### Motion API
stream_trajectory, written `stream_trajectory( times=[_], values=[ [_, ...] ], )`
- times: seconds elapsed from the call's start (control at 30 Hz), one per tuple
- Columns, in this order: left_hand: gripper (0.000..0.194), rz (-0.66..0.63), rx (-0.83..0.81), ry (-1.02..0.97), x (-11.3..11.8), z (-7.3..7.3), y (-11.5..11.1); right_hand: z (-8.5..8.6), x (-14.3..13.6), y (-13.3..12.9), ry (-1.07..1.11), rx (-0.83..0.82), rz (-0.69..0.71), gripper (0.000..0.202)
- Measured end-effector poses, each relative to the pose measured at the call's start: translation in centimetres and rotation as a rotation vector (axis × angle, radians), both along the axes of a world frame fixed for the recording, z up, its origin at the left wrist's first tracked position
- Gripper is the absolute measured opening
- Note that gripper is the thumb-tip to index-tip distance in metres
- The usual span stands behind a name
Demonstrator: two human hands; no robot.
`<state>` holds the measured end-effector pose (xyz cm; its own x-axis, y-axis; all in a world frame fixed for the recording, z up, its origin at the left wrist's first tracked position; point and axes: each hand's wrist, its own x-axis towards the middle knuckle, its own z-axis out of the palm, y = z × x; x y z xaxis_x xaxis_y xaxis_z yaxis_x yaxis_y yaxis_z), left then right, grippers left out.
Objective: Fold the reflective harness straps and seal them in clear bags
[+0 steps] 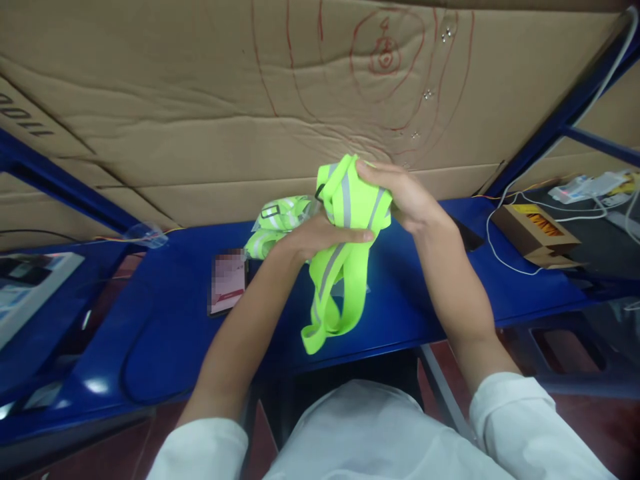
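A neon yellow-green reflective strap with grey stripes is bunched up between my hands above the blue table. My left hand grips its lower part, the thumb lying across the front. Around the upper right of the bundle closes my right hand, with its fingers partly hidden behind the fabric. A loop of the strap hangs down toward the table's front edge. A small black buckle shows at the bundle's left side. Behind my left hand lies another folded strap of the same kind, seemingly in clear plastic.
The blue table carries a phone-like device with a pixelated screen at left. An open cardboard box and white cables stand at right. A cardboard wall with red drawn lines rises behind.
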<state>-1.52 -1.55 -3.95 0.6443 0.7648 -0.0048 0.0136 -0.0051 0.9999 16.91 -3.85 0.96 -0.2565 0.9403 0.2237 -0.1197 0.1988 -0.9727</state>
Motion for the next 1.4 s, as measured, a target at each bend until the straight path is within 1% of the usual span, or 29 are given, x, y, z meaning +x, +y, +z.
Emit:
stream_trajectory(
  times=[0.07,0.13,0.2,0.3,0.37,0.4,0.43,0.5,0.53,0.57,0.6,0.67,0.7,0.73,0.8,0.83,0.87,0.93,1.03,1.1,1.17,1.27,1.33,1.4],
  values=[
    [0.064,-0.025,-0.001,-0.030,0.2,0.5,-0.6,0.1,0.3,0.1,0.030,-0.030,0.040,0.040],
    [0.057,-0.100,-0.039,-0.047,0.4,0.8,-1.1,0.1,0.8,0.5,-0.006,-0.085,0.082,0.045],
    [0.051,-0.160,-0.069,-0.055,0.6,0.9,-1.4,-0.2,1.3,1.0,-0.066,-0.125,0.097,0.051],
    [0.043,-0.184,-0.023,-0.032,0.5,0.8,-1.2,-0.8,1.8,1.8,-0.135,-0.109,0.135,0.056],
    [0.042,-0.188,0.010,-0.005,0.2,0.5,-0.8,-1.2,1.8,2.2,-0.180,-0.081,0.135,0.058],
    [0.043,-0.184,0.022,0.011,0.1,0.3,-0.6,-1.4,1.8,2.3,-0.205,-0.046,0.094,0.057],
    [0.045,-0.171,0.032,0.025,-0.1,0.1,-0.4,-1.5,1.7,2.3,-0.235,0.015,0.024,0.056],
    [0.047,-0.135,0.052,0.036,-0.2,-0.1,0.0,-1.5,1.5,2.3,-0.316,0.200,-0.143,0.054],
    [0.048,-0.115,0.057,0.031,-0.2,-0.2,0.1,-1.5,1.4,2.2,-0.366,0.298,-0.204,0.052],
    [0.048,-0.095,0.057,0.023,-0.3,-0.2,0.2,-1.4,1.4,2.0,-0.415,0.383,-0.236,0.049],
    [0.048,-0.081,0.052,0.020,-0.3,-0.1,0.3,-1.2,1.3,1.7,-0.463,0.445,-0.235,0.046],
    [0.045,-0.068,0.045,0.029,-0.5,0.1,0.3,-0.9,1.1,1.0,-0.550,0.522,-0.169,0.046],
    [0.042,-0.074,0.051,0.036,-0.7,0.3,0.3,-0.8,1.0,0.6,-0.596,0.547,-0.123,0.049],
    [0.040,-0.096,0.059,0.044,-0.9,0.4,0.4,-0.6,0.8,0.2,-0.646,0.563,-0.077,0.057],
    [0.038,-0.163,0.077,0.046,-1.4,0.7,0.4,-0.5,0.6,-0.5,-0.732,0.573,-0.011,0.080],
    [0.038,-0.193,0.084,0.042,-1.6,0.8,0.5,-0.5,0.5,-0.8,-0.761,0.568,0.006,0.089],
    [0.038,-0.218,0.084,0.039,-1.8,0.9,0.6,-0.5,0.4,-0.9,-0.779,0.559,0.014,0.092],
    [0.040,-0.230,0.083,0.040,-2.3,1.1,0.7,-0.8,0.1,-0.8,-0.781,0.535,0.027,0.090],
    [0.043,-0.240,0.087,0.109,-2.6,1.4,0.7,-1.6,-0.4,-0.1,-0.712,0.471,0.062,0.090],
    [0.042,-0.245,0.045,0.130,-2.4,1.5,0.6,-2.1,-0.6,0.4,-0.658,0.456,0.057,0.087],
    [0.043,-0.229,-0.041,0.085,-1.9,1.6,0.4,-2.3,-0.7,0.8,-0.625,0.476,-0.007,0.081],
    [0.048,-0.203,-0.162,-0.008,-1.0,1.4,0.2,-2.0,-0.2,1.0,-0.603,0.510,-0.159,0.077],
    [0.044,-0.240,-0.137,0.006,-0.7,1.2,0.3,-1.6,0.3,1.0,-0.612,0.512,-0.199,0.078],
    [0.038,-0.281,-0.028,0.055,-0.8,1.0,0.5,-1.3,0.7,1.0,-0.625,0.500,-0.178,0.080]
  ],
)
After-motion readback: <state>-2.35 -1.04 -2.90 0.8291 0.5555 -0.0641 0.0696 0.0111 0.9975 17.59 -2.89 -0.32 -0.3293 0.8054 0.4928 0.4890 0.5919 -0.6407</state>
